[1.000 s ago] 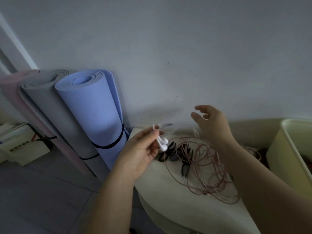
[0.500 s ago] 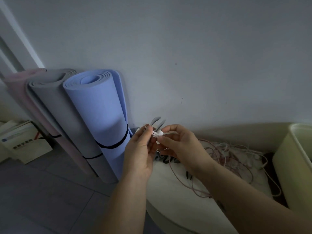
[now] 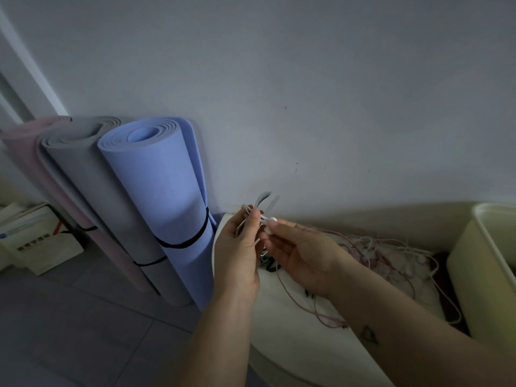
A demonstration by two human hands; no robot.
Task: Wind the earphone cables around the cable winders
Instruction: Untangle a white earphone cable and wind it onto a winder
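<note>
My left hand (image 3: 239, 255) grips a grey cable winder (image 3: 264, 199) whose two prongs stick up above the fingers, with white earphone cable looped against it. My right hand (image 3: 300, 254) pinches the white earbuds (image 3: 271, 219) right beside the left fingertips, above the left end of the round white table (image 3: 282, 328). A tangle of pink and white earphone cables (image 3: 374, 250) lies on the table behind my right wrist. Dark winders (image 3: 269, 265) lie partly hidden under my hands.
Three rolled mats stand against the wall at left, the blue one (image 3: 170, 208) nearest the table. A pale yellow bin (image 3: 485, 269) stands at the right edge. Cardboard boxes (image 3: 33, 238) sit on the grey floor at far left.
My right hand came back from the cable tangle to meet the left hand and took the earbuds. The grey winder's prongs now show above the left hand. The view shifted slightly.
</note>
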